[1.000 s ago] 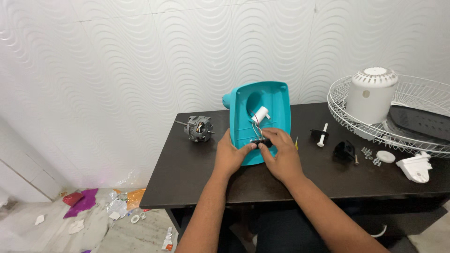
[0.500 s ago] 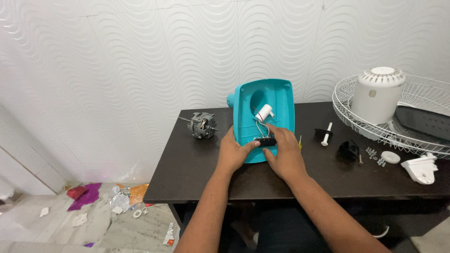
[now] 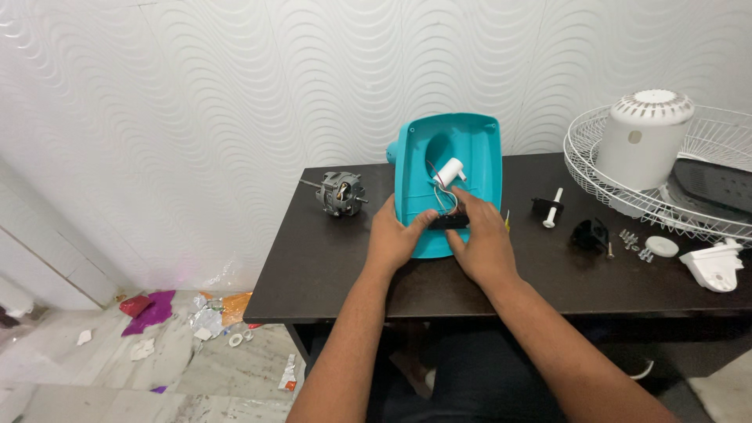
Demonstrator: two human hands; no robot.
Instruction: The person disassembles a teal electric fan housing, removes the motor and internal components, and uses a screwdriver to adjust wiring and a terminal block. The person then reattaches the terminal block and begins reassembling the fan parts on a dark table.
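Hands: both bare hands meet at the lower middle of a turquoise plastic fan-base shell (image 3: 450, 168) that lies open side up on the table.
Left hand (image 3: 395, 235): curled around the shell's lower left edge, thumb reaching inward to a small black rectangular plastic part (image 3: 448, 222); it grips the shell.
Right hand (image 3: 482, 239): lies over the shell's lower right edge, fingers bent and pressed on the black part's right end; whether it pinches the part or only presses it, I cannot tell.
Shell: sits near the middle of the dark brown wooden table (image 3: 337, 270), its far end tilted up against the white wavy-patterned wall (image 3: 196, 94).
Inside the shell: a small white cylindrical capacitor (image 3: 449, 171) with thin red and dark wires (image 3: 440, 196) running down to the black part.
Left of the shell: a grey metal electric motor with a shaft (image 3: 341, 193), apart from the left hand.
Right of the shell: a black knob with a white plastic stem (image 3: 550, 207), then a black plastic bracket (image 3: 590, 234), a few small metal screws (image 3: 633, 241), a white round plastic cap (image 3: 662, 246) and a white moulded plastic piece (image 3: 714, 265).
Far right: a white wire fan guard (image 3: 595, 164) holding a white domed plastic motor cover (image 3: 646, 137) and a dark grey fan blade (image 3: 717, 184).
Floor (image 3: 157, 368): scraps of coloured foil and paper litter (image 3: 188, 317) beside the table.
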